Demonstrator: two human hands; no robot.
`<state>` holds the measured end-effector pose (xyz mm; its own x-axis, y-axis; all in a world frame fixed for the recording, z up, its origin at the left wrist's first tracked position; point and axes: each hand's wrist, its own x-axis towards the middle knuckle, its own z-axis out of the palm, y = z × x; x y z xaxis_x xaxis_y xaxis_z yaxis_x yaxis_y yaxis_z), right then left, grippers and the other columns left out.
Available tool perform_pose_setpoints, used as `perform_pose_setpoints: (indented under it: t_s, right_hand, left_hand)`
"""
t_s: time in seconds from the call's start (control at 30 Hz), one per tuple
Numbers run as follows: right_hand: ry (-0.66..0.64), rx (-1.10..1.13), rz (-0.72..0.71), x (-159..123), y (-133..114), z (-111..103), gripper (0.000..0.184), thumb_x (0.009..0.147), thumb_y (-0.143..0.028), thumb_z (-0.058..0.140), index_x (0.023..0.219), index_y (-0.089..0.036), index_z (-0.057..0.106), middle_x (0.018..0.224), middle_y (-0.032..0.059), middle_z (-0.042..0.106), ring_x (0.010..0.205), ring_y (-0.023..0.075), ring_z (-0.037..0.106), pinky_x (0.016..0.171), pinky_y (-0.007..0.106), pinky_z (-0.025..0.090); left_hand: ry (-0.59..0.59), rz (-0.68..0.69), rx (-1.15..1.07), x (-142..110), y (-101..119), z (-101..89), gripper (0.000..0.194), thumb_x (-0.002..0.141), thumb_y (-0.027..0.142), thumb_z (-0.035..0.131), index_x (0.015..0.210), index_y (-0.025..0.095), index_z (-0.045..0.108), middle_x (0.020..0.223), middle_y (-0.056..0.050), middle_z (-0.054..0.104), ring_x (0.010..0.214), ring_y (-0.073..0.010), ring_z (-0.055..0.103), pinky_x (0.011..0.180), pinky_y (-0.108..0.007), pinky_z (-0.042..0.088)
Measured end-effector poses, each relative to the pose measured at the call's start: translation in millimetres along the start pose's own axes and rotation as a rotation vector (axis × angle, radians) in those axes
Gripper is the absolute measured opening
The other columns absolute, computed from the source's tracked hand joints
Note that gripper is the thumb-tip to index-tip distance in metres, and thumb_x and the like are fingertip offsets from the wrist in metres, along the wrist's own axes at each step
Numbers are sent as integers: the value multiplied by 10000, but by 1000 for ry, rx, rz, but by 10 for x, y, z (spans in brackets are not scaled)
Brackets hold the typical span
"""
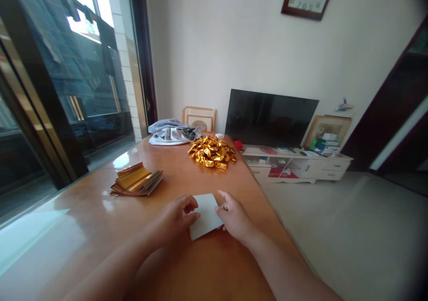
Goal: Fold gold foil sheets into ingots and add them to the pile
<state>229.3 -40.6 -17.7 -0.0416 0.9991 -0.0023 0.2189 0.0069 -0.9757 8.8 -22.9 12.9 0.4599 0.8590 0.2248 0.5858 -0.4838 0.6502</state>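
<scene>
- Left hand point(175, 216), at lower center of the frame: fingers half curled, with the fingertips at the left edge of the sheet. Whether it pinches the sheet or only touches it, I cannot tell.
- Right hand point(236, 216), just to the right: partly open, thumb and fingers at the sheet's right edge, with the same uncertainty about its grip.
- White sheet point(205, 216): lies tilted between both hands on the wooden table point(83, 216), its surface showing plain white.
- Stack of gold foil sheets point(136, 180): left of center on the table, well apart from the left hand.
- Heap of crumpled gold foil point(211, 153): upper center of the table, beyond the hands.
- Gray cloth bundle point(172, 132): far end of the table, beside the heap.
- Television point(270, 118): on a white cabinet point(297, 165) at the right, beyond the table.
</scene>
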Motion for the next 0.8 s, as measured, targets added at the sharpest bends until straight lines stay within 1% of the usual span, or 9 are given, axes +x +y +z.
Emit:
perform_pose_setpoints:
  t_s: [0.03, 0.07, 0.17, 0.27, 0.37, 0.47, 0.6, 0.67, 0.8]
  right_hand:
    - [-3, 20, 19, 0, -10, -4, 618, 900, -271, 536, 1486, -199, 353, 721, -15, 614, 506, 146, 601, 425, 234, 433]
    - [-7, 34, 36, -2, -20, -8, 615, 906, -267, 531, 1488, -202, 345, 731, -9, 624, 512, 151, 617, 429, 234, 437]
    - [-12, 64, 79, -11, -45, -17, 615, 909, -258, 532, 1489, -201, 335, 749, 3, 641, 533, 161, 646, 435, 232, 442]
    - [-12, 118, 109, -16, -50, -28, 616, 905, -256, 540, 1483, -189, 337, 771, 13, 651, 555, 161, 652, 433, 224, 436]
    - [-7, 137, 129, -9, -37, -45, 609, 898, -240, 540, 1471, -174, 343, 744, 12, 650, 544, 161, 644, 428, 220, 429]
    - [-8, 132, 142, 2, -21, -59, 572, 896, -236, 541, 1442, -178, 379, 778, 31, 670, 558, 164, 652, 431, 221, 439]
    - [-17, 132, 156, 4, -27, -66, 539, 897, -238, 544, 1415, -183, 405, 826, 49, 684, 576, 169, 663, 435, 226, 453]
    - [-18, 134, 159, 1, -40, -70, 538, 895, -233, 544, 1413, -182, 407, 811, 45, 681, 574, 173, 665, 438, 230, 460]
    - [-28, 162, 168, 3, -48, -83, 532, 879, -220, 545, 1397, -191, 428, 821, 48, 695, 567, 172, 664, 446, 232, 467]
  left_hand:
    - [-70, 13, 21, -20, 54, -2, 158, 835, 340, 620, 913, 205, 594, 922, -10, 630, 784, -167, 572, 680, -281, 418]
    - [-104, 23, 50, -38, 104, -7, 188, 805, 348, 659, 904, 206, 589, 945, -10, 627, 795, -169, 570, 681, -278, 411]
    - [-164, 55, 156, -82, 206, -21, 331, 718, 387, 758, 934, 208, 582, 1007, -16, 611, 867, -193, 563, 708, -282, 406]
    - [-212, 80, 225, -104, 253, -17, 398, 676, 402, 797, 947, 213, 576, 1039, -19, 599, 913, -209, 555, 731, -288, 411]
    - [-231, 83, 263, -114, 275, 4, 399, 678, 404, 793, 956, 220, 574, 1029, -21, 592, 912, -213, 551, 720, -287, 414]
    - [-240, 88, 285, -120, 286, 17, 318, 713, 347, 751, 943, 222, 572, 1003, -24, 593, 889, -207, 553, 699, -281, 410]
    - [-239, 111, 311, -122, 281, 17, 233, 741, 280, 705, 924, 224, 572, 977, -24, 596, 883, -201, 557, 718, -282, 414]
    - [-229, 117, 323, -118, 272, 19, 247, 749, 308, 712, 936, 227, 571, 988, -25, 595, 885, -203, 558, 732, -288, 419]
    - [-174, 134, 351, -105, 276, 27, 360, 725, 401, 759, 971, 230, 560, 1061, -37, 585, 949, -228, 551, 783, -310, 430]
